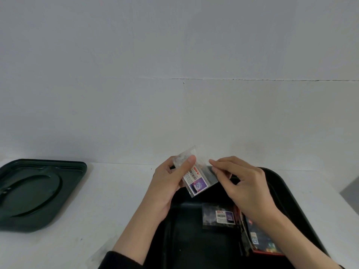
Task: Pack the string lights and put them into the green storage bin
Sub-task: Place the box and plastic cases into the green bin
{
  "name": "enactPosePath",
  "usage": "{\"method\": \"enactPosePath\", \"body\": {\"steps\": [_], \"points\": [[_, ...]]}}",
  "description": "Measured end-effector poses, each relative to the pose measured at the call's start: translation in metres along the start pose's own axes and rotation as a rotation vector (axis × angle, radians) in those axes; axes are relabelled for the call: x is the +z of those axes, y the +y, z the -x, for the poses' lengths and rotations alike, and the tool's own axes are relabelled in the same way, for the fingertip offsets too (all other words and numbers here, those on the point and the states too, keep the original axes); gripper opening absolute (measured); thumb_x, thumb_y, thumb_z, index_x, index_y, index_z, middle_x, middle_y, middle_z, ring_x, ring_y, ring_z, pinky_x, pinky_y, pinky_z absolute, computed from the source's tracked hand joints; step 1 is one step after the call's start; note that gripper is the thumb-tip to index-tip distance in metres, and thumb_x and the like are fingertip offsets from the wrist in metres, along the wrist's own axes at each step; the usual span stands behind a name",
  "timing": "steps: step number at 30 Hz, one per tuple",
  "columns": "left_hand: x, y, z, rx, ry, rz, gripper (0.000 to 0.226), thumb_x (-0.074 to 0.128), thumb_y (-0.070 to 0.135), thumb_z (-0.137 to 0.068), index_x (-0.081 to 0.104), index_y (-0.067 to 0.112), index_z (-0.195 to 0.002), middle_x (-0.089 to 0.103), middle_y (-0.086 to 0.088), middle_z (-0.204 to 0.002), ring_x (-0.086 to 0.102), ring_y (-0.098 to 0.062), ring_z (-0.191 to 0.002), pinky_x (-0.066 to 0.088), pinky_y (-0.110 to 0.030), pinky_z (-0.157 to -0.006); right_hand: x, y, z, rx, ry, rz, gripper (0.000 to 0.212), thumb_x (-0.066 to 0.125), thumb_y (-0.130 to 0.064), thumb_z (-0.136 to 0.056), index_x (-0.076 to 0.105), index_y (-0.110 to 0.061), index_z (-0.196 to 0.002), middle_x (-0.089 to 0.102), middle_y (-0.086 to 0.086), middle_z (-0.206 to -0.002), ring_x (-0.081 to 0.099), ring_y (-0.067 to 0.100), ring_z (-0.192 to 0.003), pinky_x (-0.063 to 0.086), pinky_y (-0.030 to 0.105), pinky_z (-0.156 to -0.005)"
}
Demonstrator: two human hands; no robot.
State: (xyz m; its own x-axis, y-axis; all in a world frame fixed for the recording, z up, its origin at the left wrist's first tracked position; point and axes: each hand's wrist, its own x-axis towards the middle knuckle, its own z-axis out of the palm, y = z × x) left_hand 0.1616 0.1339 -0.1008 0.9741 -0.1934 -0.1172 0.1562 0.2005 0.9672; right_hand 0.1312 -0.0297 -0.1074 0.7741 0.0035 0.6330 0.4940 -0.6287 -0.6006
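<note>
The left hand (pixel 167 183) has a closed grip on a clear packet (pixel 194 179). The thumb lies across the front and the fingers are behind it, probably to steady it. The right hand (pixel 246 185) has a fingertip grip on the packet's loose right edge, apparently to flatten or seal the plastic. What looks like the coiled string lights shows faintly under the left thumb.

The packet is held at centre frame, just above the far rim of the green storage bin (pixel 186 245). That leaves only a short drop once it is closed. Its label reads "DIY" in red, with a barcode and a purple picture.

A second packet (pixel 218 216) with the same label already lies in the bin, beside a red-edged box (pixel 262 243) whose print is too small to read. The lid (pixel 38 193) rests on the table (pixel 116 191) at the left of the frame.
</note>
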Motion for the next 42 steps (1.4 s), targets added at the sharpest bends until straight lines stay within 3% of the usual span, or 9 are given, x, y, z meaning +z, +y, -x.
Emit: {"method": "enactPosePath", "body": {"steps": [7, 14, 18, 21, 25, 28, 30, 35, 42], "points": [[0.0, 0.001, 0.003, 0.035, 0.015, -0.063, 0.047, 0.071, 0.039, -0.065, 0.065, 0.011, -0.102, 0.075, -0.01, -0.089, 0.071, -0.026, -0.086, 0.054, -0.045, -0.088, 0.0, 0.004, 0.002, -0.194, -0.08, 0.161, 0.028, 0.053, -0.02, -0.088, 0.073, -0.005, -0.1, 0.071, 0.002, -0.093, 0.061, 0.006, -0.09, 0.049, 0.015, -0.082], [-0.001, 0.0, 0.002, 0.067, 0.052, -0.055, 0.048, 0.073, 0.038, -0.064, 0.065, 0.009, -0.102, 0.074, -0.01, -0.089, 0.071, -0.026, -0.086, 0.054, -0.041, -0.084, -0.003, -0.003, 0.003, -0.108, -0.147, 0.077, 0.036, 0.048, -0.027, -0.09, 0.064, -0.013, -0.12, 0.059, -0.017, -0.113, 0.055, -0.003, -0.109, 0.043, 0.01, -0.093], [0.001, -0.001, 0.001, 0.085, 0.103, -0.052, 0.045, 0.076, 0.034, -0.064, 0.062, 0.005, -0.096, 0.073, -0.011, -0.085, 0.071, -0.022, -0.078, 0.056, -0.03, -0.068, 0.0, -0.014, 0.006, -0.027, -0.21, 0.097, 0.059, 0.053, -0.054, -0.082, 0.036, -0.037, -0.135, 0.055, -0.024, -0.113, 0.048, -0.016, -0.103, 0.039, 0.001, -0.083], [0.004, -0.003, 0.002, 0.067, 0.125, -0.089, 0.048, 0.078, 0.038, -0.061, 0.057, 0.008, -0.093, 0.071, -0.009, -0.084, 0.071, -0.017, -0.073, 0.054, -0.024, -0.062, 0.008, -0.018, 0.007, -0.066, -0.24, 0.265, 0.089, 0.055, -0.066, -0.072, 0.011, -0.036, -0.144, 0.058, -0.014, -0.116, 0.053, -0.005, -0.1, 0.041, 0.012, -0.079], [-0.002, -0.004, 0.004, 0.183, 0.056, -0.453, 0.077, 0.081, 0.046, -0.059, 0.042, 0.033, -0.124, 0.059, 0.01, -0.119, 0.064, -0.007, -0.097, 0.053, -0.024, -0.081, 0.007, -0.011, 0.008, -0.063, -0.283, 0.238, 0.096, 0.07, -0.036, -0.078, 0.0, -0.042, -0.144, 0.057, -0.008, -0.12, 0.058, 0.003, -0.099, 0.04, 0.008, -0.076], [-0.019, 0.003, 0.007, 0.391, -0.139, -1.023, 0.093, 0.079, 0.05, -0.061, 0.026, 0.043, -0.138, 0.033, 0.025, -0.134, 0.029, 0.008, -0.121, 0.028, -0.016, -0.102, 0.001, -0.002, 0.009, -0.051, -0.371, 0.172, 0.096, 0.07, -0.026, -0.08, -0.001, -0.048, -0.14, 0.053, -0.011, -0.125, 0.047, -0.006, -0.104, 0.035, -0.003, -0.081], [-0.029, 0.009, 0.009, 0.488, -0.197, -1.325, 0.089, 0.077, 0.048, -0.066, 0.029, 0.037, -0.139, 0.033, 0.019, -0.135, 0.017, 0.01, -0.117, 0.019, -0.01, -0.1, 0.001, 0.001, 0.009, -0.073, -0.421, 0.15, 0.095, 0.071, -0.022, -0.079, 0.003, -0.048, -0.14, 0.053, -0.011, -0.125, 0.046, -0.01, -0.102, 0.033, -0.003, -0.085], [-0.042, 0.011, 0.015, 0.49, -0.141, -1.38, 0.075, 0.079, 0.046, -0.063, 0.043, 0.029, -0.127, 0.048, 0.015, -0.123, 0.032, -0.001, -0.115, 0.028, -0.014, -0.093, 0.005, -0.002, 0.008, -0.068, -0.53, 0.097, 0.096, 0.071, -0.024, -0.079, 0.002, -0.056, -0.138, 0.04, -0.02, -0.117, 0.051, -0.005, -0.105, 0.045, 0.004, -0.081], [-0.051, -0.008, 0.021, 0.384, -0.173, -1.516, 0.081, 0.074, 0.056, -0.065, 0.039, 0.028, -0.132, 0.027, 0.008, -0.135, 0.012, -0.009, -0.125, 0.02, -0.023, -0.106, 0.023, 0.004, 0.008, -0.173, -0.714, 0.3, 0.072, 0.065, -0.032, -0.075, 0.031, -0.03, -0.139, 0.045, -0.014, -0.104, 0.04, 0.004, -0.096, 0.035, 0.015, -0.08]]}}
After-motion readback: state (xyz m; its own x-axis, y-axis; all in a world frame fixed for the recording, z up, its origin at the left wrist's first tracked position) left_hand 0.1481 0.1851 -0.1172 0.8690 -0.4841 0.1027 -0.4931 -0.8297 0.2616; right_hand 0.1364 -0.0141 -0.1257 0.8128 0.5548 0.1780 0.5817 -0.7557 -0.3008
